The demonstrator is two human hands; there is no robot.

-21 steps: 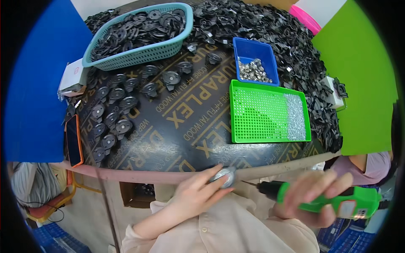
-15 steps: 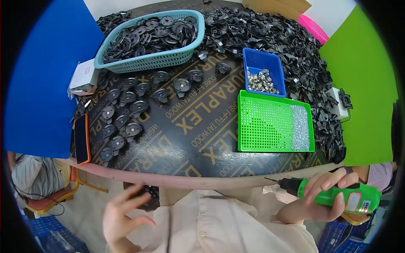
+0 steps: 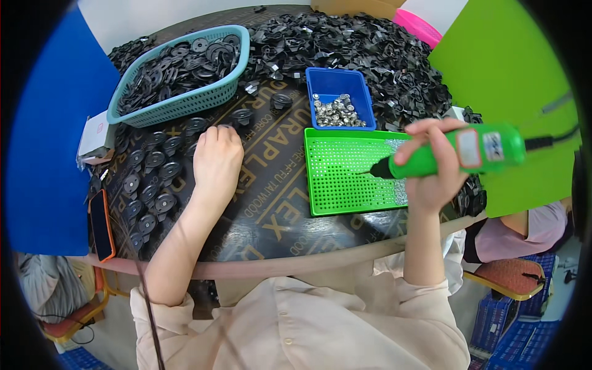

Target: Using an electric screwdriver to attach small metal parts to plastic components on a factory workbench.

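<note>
Green electric screwdriver poised over the screw tray, other hand on the black discs.

The right hand is wrapped closed around the green plastic electric screwdriver, its dark tip over the green perforated plastic tray on the worktop. It looks rigid and fairly weighty, with a cable at the rear, so the mid-body grip suits it. The left hand lies palm down, fingers curled, on the rows of small black round discs; these seem light, hard and best pinched at the rim.
</note>
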